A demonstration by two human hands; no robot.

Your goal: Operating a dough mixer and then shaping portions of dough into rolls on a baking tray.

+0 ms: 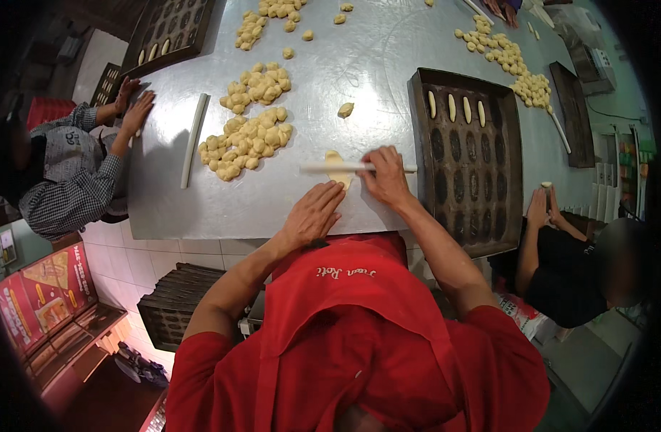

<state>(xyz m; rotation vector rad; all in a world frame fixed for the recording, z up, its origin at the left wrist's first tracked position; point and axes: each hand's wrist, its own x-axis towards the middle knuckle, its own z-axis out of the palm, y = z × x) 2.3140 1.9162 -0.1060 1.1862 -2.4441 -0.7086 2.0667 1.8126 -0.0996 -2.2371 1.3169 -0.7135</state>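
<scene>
A flattened piece of yellow dough (334, 155) lies on the metal table in front of me, with a thin white rolling pin (316, 168) across it. My right hand (386, 177) is closed on the right part of the pin. Flat on the tabletop, my left hand (314, 214) has its fingers stretched out, and its fingertips touch the near edge of the dough. A single dough ball (345, 109) sits beyond the pin. To the left are heaped dough balls (247, 140).
A dark baking tray (471, 176) with oval hollows stands close at right, several dough strips in its far row. Another rolling pin (194, 141) lies left of the heaps. Co-workers' hands (134, 111) are at the left edge, and another pair (544, 207) at the right.
</scene>
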